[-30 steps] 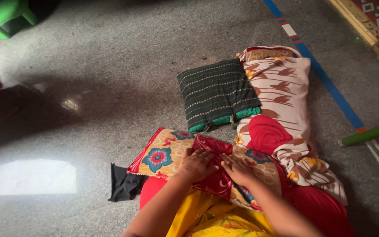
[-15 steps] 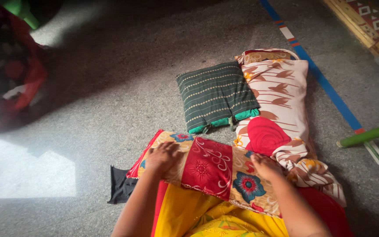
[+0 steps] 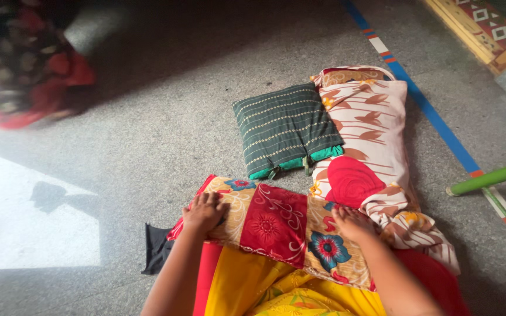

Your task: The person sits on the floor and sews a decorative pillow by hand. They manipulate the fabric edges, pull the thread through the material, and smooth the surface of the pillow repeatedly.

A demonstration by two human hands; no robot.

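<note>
Head view: floral pillow (image 3: pixel 282 225) across the lap at 6 o'clock, long axis from 9 toward 4. Left hand (image 3: pixel 204 212) and right hand (image 3: pixel 352 223) flat, open, pressing its ends. Green pillow (image 3: pixel 285 127) at 12.

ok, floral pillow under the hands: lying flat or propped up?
Flat. The floral pillow lies lengthwise across the lap, left hand and right hand pressing down on its two ends.

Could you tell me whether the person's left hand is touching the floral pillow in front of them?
Touching. The head view shows the left hand lying flat on the floral pillow, fingers spread over its left end.
</note>
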